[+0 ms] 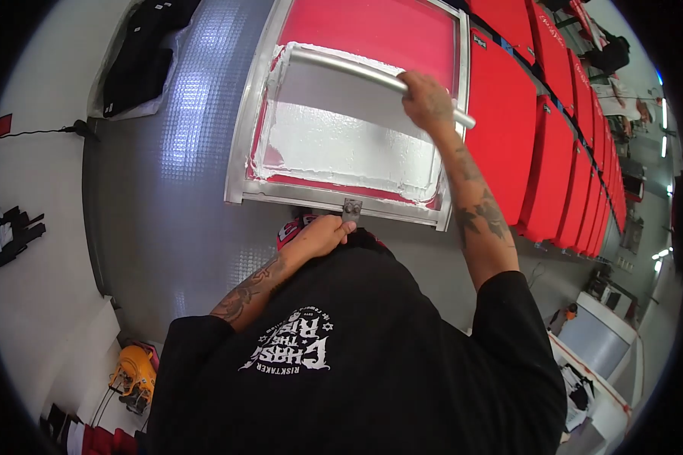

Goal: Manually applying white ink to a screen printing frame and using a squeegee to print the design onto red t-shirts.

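A screen printing frame with silver metal sides lies in front of me. White ink covers much of its mesh, thick and ridged along the edges. My right hand is closed round the right part of a squeegee with a long silver handle, which slants across the upper part of the inked area. My left hand is at the frame's near edge, its thumb pressed to a small metal bracket. Its other fingers are partly hidden, curled under.
Red garments lie on a long row of boards running away at the right. A grey table with a shiny textured surface is on the left, with black folded garments beyond it. An orange device stands at the lower left.
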`<action>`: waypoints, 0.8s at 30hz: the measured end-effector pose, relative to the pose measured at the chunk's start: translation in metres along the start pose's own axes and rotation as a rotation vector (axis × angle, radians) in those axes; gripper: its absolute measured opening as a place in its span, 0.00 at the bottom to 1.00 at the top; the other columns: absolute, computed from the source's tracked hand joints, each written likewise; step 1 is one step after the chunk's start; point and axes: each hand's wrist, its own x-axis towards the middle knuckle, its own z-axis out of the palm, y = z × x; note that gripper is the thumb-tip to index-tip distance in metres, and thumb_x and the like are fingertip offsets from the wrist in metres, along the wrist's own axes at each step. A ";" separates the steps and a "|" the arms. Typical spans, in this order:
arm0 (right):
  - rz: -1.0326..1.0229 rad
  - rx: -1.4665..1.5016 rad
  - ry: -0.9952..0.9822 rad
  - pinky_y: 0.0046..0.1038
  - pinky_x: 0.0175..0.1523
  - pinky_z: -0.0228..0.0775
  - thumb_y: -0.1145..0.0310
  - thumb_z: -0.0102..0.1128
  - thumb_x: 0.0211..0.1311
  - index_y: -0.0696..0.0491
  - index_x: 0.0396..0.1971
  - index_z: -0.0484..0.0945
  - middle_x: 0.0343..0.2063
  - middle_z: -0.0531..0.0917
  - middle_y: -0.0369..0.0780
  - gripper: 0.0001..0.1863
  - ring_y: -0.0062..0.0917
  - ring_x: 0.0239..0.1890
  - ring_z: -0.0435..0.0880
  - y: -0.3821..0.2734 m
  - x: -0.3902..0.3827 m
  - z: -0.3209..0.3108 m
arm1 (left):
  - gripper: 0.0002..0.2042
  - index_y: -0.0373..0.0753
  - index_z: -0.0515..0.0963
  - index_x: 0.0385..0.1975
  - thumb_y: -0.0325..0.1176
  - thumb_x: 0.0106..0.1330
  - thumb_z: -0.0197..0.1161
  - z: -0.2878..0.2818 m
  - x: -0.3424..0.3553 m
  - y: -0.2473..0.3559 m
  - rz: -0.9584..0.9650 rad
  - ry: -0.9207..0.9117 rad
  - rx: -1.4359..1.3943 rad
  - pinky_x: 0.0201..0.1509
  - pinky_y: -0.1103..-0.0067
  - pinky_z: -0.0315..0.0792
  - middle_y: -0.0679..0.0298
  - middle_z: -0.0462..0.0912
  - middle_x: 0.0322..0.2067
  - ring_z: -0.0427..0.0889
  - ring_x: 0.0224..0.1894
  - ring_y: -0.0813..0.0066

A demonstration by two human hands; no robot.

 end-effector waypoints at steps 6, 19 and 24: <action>-0.095 -0.062 -0.104 0.36 0.44 0.67 0.76 0.57 0.53 0.47 0.35 0.76 0.31 0.78 0.35 0.10 0.32 0.40 0.78 -0.066 -0.102 0.027 | 0.26 0.35 0.84 0.31 0.54 0.73 0.52 -0.059 -0.039 0.036 -0.063 -0.095 0.333 0.45 0.65 0.76 0.54 0.87 0.31 0.86 0.37 0.60; 0.889 1.412 -0.120 0.38 0.48 0.79 0.66 0.68 0.53 0.65 0.48 0.78 0.39 0.86 0.46 0.24 0.37 0.39 0.86 0.146 -0.107 -0.009 | 0.32 0.25 0.77 0.48 0.56 0.77 0.45 -0.182 -0.018 -0.081 -0.162 0.845 0.050 0.63 0.69 0.69 0.41 0.83 0.41 0.80 0.54 0.50; 0.888 1.889 0.082 0.37 0.51 0.79 0.68 0.67 0.51 0.63 0.53 0.77 0.40 0.86 0.46 0.27 0.36 0.39 0.86 0.143 -0.141 0.044 | 0.36 0.23 0.78 0.39 0.59 0.78 0.39 -0.181 -0.027 -0.077 -0.331 0.970 0.130 0.48 0.67 0.72 0.49 0.81 0.29 0.78 0.35 0.60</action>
